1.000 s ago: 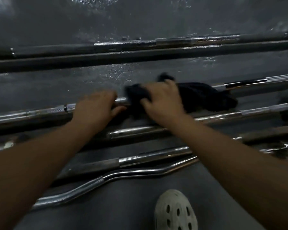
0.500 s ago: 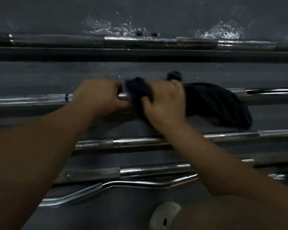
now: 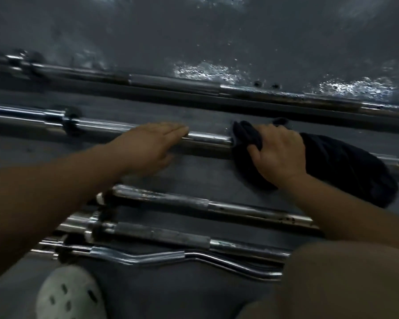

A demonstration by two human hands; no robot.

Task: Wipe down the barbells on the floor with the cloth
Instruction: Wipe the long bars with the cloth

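Steadying the seemingly heavy, rigid, slick barbell [image 3: 207, 137] on the floor [image 3: 194, 173] with a flat, straight-fingered left hand [image 3: 148, 146], clamped the soft, limp cloth [image 3: 346, 171] round its shaft with the right hand [image 3: 279, 150], judged the surest hold.

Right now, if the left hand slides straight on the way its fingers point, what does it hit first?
Likely the black cloth bunched round the chrome barbell, gripped by the right hand. The left hand lies flat, fingers pointing along that bar; bare shaft between.

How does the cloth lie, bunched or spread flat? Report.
Bunched: the right hand grips the dark cloth wadded against the barbell, folds trailing right.
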